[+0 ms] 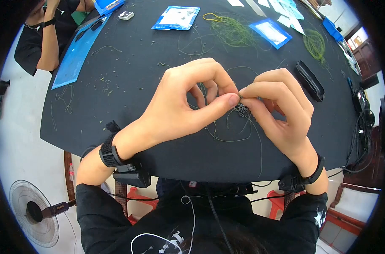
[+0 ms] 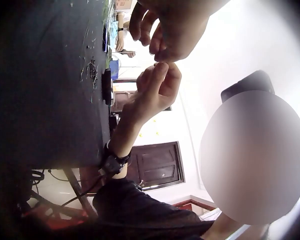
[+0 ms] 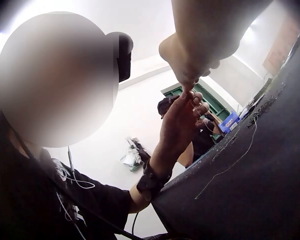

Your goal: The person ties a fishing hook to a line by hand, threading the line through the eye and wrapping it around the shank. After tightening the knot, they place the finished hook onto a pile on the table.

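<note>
Over the dark table, my left hand [image 1: 188,97] and right hand [image 1: 283,106] meet fingertip to fingertip. Each pinches a thin dark-green line between thumb and forefinger; the pinched bit itself is mostly hidden by the fingertips. In the head view a small tangled grey cluster [image 1: 242,111] shows just below the fingertips. Loose strands of thin line [image 1: 260,146] curve over the table around it. From the right wrist, my left hand [image 3: 182,117] appears with a fine loop of line by its fingers, while the left wrist view has my right hand [image 2: 152,92] raised above the table.
Farther back lie a green coil of line [image 1: 232,34], a second coil [image 1: 314,44] and blue-edged packets [image 1: 176,17]. A black case [image 1: 309,80] is beyond my right hand. Clippings and a blue sheet [image 1: 76,63] are at left, near another person's arm [image 1: 48,42].
</note>
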A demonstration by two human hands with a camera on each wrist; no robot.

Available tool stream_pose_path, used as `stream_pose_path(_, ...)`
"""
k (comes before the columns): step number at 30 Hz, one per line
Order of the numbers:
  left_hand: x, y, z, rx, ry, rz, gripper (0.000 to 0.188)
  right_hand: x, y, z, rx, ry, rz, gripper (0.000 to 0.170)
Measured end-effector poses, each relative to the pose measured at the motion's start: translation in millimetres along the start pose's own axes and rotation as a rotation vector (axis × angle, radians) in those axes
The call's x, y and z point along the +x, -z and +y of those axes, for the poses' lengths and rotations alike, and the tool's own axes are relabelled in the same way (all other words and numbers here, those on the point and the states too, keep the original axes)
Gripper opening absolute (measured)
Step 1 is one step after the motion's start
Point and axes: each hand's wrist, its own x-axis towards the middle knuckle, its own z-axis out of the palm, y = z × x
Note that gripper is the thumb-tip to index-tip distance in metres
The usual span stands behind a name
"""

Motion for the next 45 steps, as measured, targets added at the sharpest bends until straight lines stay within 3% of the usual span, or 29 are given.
stream_pose_path(4, 1, 0, 0, -0.010, 0.013, -0.005, 0.004, 2, 11, 3, 0.003, 0.014, 0.008, 0.014)
stream_pose_path(7, 3, 2, -6, 0.075, 0.038, -0.065, 0.004, 2, 21, 13, 0.077, -0.198, 0.197, 0.006)
stream_pose_path(9, 2, 3, -10, 0.243, 0.061, -0.391, 0.004, 3, 30, 32, 0.190, -0.238, 0.405, 0.008)
stream_pose_path(13, -1, -2, -12, 0.350, -0.089, -0.416, 0.010, 5, 35, 39, 0.289, -0.269, 0.603, 0.011)
stream_pose_path(16, 2, 2, -10, 0.407, -0.187, -0.322, 0.013, 6, 31, 33, 0.212, -0.219, 0.581, 0.011)
stream_pose_path(20, 4, -1, -10, 0.413, -0.187, -0.257, 0.018, 8, 32, 36, 0.229, -0.184, 0.650, 0.012)
stream_pose_path(22, 4, -6, -13, 0.467, -0.293, -0.278, 0.024, 10, 33, 39, 0.227, -0.143, 0.840, 0.013)
stream_pose_path(24, 4, -14, -9, 0.482, -0.310, -0.351, 0.030, 13, 44, 45, 0.227, -0.126, 0.902, 0.013)
stream_pose_path(27, 5, -23, -3, 0.502, -0.321, -0.388, 0.029, 16, 84, 75, 0.040, -0.145, 1.197, 0.011)
stream_pose_path(30, 7, -31, 0, 0.476, -0.349, -0.358, 0.029, 7, 125, 98, -0.044, -0.174, 1.268, 0.013)
stream_pose_path(36, 19, -46, 7, 0.652, -0.364, -0.341, 0.025, 15, 118, 100, -0.144, -0.024, 1.315, 0.008)
stream_pose_path(41, 45, -52, -11, 0.813, -0.416, -0.304, 0.022, -6, 165, 120, -0.232, -0.177, 1.296, 0.014)
stream_pose_path(45, 62, -59, -16, 0.882, -0.403, -0.304, 0.023, -6, 174, 134, -0.342, -0.109, 1.371, 0.014)
